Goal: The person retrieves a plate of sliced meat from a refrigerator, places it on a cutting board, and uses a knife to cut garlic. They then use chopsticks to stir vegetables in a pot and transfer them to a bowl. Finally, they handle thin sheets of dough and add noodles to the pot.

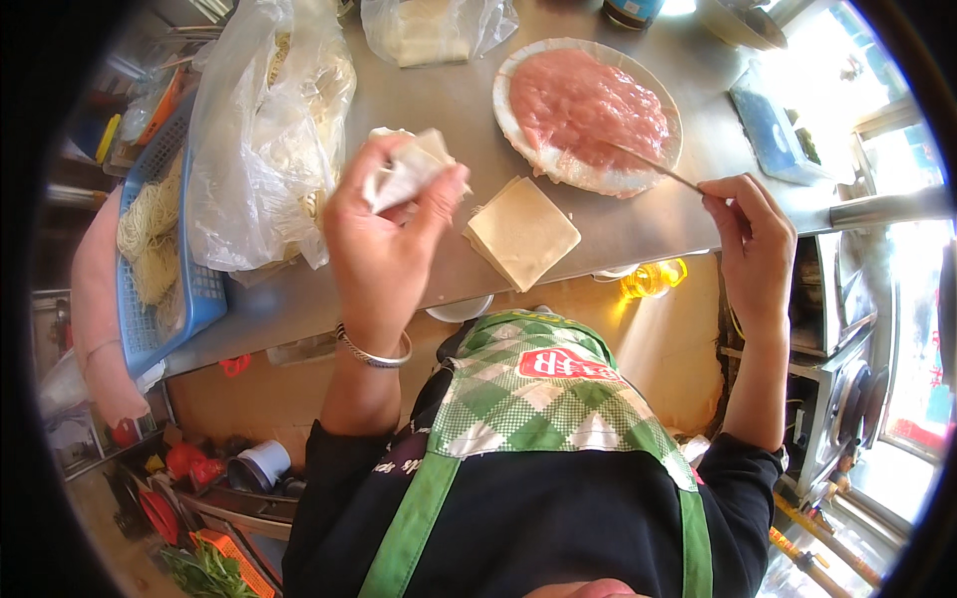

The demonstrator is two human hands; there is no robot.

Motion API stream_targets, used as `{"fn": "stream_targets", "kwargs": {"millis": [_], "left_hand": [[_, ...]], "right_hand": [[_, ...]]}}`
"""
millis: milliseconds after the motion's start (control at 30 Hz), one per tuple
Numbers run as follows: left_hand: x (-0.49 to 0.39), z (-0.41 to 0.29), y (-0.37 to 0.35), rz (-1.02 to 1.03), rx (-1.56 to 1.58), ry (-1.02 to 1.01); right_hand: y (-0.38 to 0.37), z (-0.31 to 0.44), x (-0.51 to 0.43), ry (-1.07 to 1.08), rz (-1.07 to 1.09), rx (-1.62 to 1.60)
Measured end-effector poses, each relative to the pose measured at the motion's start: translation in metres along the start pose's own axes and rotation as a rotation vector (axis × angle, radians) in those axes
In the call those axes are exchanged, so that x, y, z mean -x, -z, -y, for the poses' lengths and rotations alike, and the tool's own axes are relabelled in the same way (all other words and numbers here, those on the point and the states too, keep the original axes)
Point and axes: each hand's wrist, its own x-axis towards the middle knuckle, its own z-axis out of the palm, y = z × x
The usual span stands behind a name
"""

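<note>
My left hand (389, 232) is raised above the steel counter, its fingers closed around several pale dough wrappers (410, 168), slightly blurred; whether any filling is among them I cannot tell. Between the fingertips of my right hand (748, 224) is a thin stick (658, 164), whose far end dips into pink minced-meat paste (587, 108). That paste fills a white round dish (512, 127) with smeared rim. A stack of square dough wrappers (525, 233) lies at the counter's near edge, between both hands and below the dish.
A clear plastic bag of noodles (269, 149) lies left, beside a blue plastic basket (198, 299) of noodles. Another bag (434, 34) stands at the back. A blue translucent container (774, 127) sits far right. Below the steel counter (456, 97) is a yellow oil bottle (650, 280).
</note>
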Motion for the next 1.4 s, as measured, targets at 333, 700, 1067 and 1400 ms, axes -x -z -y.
{"fn": "stream_targets", "kwargs": {"millis": [333, 700, 1067, 1400], "left_hand": [[0.005, 0.0, 0.008, -0.055, -0.603, -0.447], [0.018, -0.006, 0.016, -0.104, -0.364, -0.335], [0.012, -0.008, -0.012, 0.317, 0.333, 0.307], [-0.003, -0.001, 0.011, -0.041, -0.639, -0.443]], "right_hand": [[-0.009, -0.003, -0.011, -0.059, 0.049, 0.018], [-0.041, -0.005, 0.032, 0.027, 0.269, 0.063], [-0.017, -0.001, 0.007, -0.272, 0.342, -0.435], [0.019, 0.006, -0.024, 0.179, 0.145, -0.105]]}}
